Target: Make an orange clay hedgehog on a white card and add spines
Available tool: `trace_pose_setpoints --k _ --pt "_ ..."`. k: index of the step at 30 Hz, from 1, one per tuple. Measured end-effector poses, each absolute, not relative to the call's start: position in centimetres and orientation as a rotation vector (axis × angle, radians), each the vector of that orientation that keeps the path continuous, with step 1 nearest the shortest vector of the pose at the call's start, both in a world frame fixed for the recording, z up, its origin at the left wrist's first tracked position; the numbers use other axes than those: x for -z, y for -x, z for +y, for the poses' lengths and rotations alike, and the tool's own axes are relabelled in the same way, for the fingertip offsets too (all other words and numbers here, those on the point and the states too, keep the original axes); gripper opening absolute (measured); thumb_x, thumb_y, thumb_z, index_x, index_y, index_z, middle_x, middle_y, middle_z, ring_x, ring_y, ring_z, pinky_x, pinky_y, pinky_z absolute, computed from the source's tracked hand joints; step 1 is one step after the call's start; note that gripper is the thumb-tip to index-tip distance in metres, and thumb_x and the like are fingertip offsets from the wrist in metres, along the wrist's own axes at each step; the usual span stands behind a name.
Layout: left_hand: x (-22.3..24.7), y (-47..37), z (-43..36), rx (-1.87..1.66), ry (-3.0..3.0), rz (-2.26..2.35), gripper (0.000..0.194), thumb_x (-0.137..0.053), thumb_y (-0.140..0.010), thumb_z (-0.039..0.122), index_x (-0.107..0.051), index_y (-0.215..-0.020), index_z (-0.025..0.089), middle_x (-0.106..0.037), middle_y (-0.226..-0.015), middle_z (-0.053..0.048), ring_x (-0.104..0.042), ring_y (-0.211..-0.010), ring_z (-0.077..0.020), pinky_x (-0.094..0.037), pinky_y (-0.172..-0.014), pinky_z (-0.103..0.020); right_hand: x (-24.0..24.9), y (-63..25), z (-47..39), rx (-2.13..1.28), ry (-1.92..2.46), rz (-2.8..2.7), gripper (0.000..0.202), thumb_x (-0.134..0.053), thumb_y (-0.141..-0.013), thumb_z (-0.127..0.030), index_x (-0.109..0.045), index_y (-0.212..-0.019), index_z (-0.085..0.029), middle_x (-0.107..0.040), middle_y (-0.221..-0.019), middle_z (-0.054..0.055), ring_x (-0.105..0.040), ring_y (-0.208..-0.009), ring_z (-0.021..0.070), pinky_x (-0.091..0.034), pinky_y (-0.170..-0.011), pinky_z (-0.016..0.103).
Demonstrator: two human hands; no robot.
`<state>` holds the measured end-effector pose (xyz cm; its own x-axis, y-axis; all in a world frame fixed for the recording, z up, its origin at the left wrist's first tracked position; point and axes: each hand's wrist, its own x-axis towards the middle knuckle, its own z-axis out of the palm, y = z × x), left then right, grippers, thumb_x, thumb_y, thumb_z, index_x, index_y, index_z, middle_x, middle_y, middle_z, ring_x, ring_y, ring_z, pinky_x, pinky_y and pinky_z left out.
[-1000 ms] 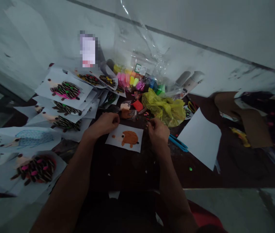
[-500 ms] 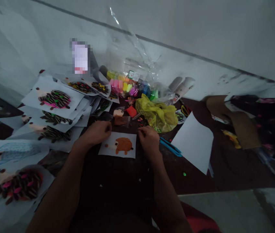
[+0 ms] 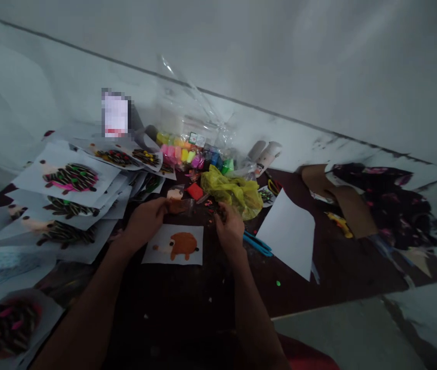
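Observation:
My left hand (image 3: 148,221) has its fingertips closed on the left end of a small plastic packet of brown clay (image 3: 178,206). My right hand (image 3: 230,226) is beside the yellow plastic bag, thumb and fingers curved and a little apart, with nothing visible between them. Between my wrists lies a white paper card (image 3: 195,254) bearing an orange-brown clay hedgehog shape (image 3: 183,244) with a pale snout. Behind the card are a red clay packet (image 3: 194,191), a pale clay packet (image 3: 174,193) and small coloured bits (image 3: 209,204).
Finished hedgehog cards (image 3: 72,177) are stacked at left. A yellow plastic bag (image 3: 233,192), a clear bag of coloured clay (image 3: 191,154) and a white roll (image 3: 269,156) stand at the back. Blue scissors (image 3: 257,243), white paper (image 3: 289,234) and brown cardboard (image 3: 353,205) lie at right.
The view has tilted up and shifted right. My left hand has moved from the card's upper corner to the brown clay packet. My right hand's fingers have spread slightly, away from the card.

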<state>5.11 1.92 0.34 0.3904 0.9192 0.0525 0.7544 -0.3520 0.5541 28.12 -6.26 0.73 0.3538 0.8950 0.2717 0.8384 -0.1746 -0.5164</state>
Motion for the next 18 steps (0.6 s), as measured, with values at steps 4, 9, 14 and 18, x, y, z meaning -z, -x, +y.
trace_pose_setpoints --k 4,9,14,18 --pt "-0.1 -5.6 1.7 -0.676 -2.189 1.382 0.036 -0.041 -0.088 0.017 -0.072 -0.106 0.019 -0.077 -0.107 -0.009 -0.070 -0.098 -0.0236 -0.053 -0.088 -0.034 -2.5 -29.4 -6.3 -0.130 2.154 -1.389 0.024 -0.051 -0.094 -0.026 -0.075 -0.094 -0.019 -0.076 -0.092 0.007 -0.067 -0.084 0.0214 -0.046 -0.075 0.029" --pt "0.6 -6.4 1.3 -0.612 -2.265 1.110 0.030 -0.048 -0.087 0.020 -0.073 -0.104 0.020 -0.074 -0.114 -0.008 -0.068 -0.105 -0.0220 -0.052 -0.096 -0.034 -3.9 -30.5 -7.4 -0.127 2.237 -1.431 0.024 -0.054 -0.092 -0.018 -0.076 -0.102 -0.018 -0.077 -0.101 0.008 -0.069 -0.093 0.0219 -0.045 -0.079 0.028" --pt "1.4 -6.9 1.2 -0.370 -2.414 1.081 0.029 -0.054 -0.082 0.016 -0.076 -0.101 0.020 -0.071 -0.113 -0.011 -0.063 -0.113 -0.0269 -0.050 -0.101 -0.040 -4.2 -30.0 -8.9 -0.272 2.378 -1.525 0.017 -0.062 -0.094 -0.028 -0.078 -0.096 -0.021 -0.078 -0.094 0.006 -0.070 -0.089 0.0207 -0.042 -0.073 0.027" --pt "1.5 -7.0 1.4 -0.352 -2.423 1.082 0.026 -0.053 -0.082 0.014 -0.076 -0.094 0.020 -0.070 -0.113 -0.011 -0.063 -0.112 -0.0275 -0.050 -0.100 -0.040 -3.8 -28.3 -8.9 -0.333 2.532 -1.625 0.025 -0.063 -0.095 -0.039 -0.078 -0.091 -0.020 -0.078 -0.091 0.009 -0.071 -0.088 0.0228 -0.041 -0.067 0.027"
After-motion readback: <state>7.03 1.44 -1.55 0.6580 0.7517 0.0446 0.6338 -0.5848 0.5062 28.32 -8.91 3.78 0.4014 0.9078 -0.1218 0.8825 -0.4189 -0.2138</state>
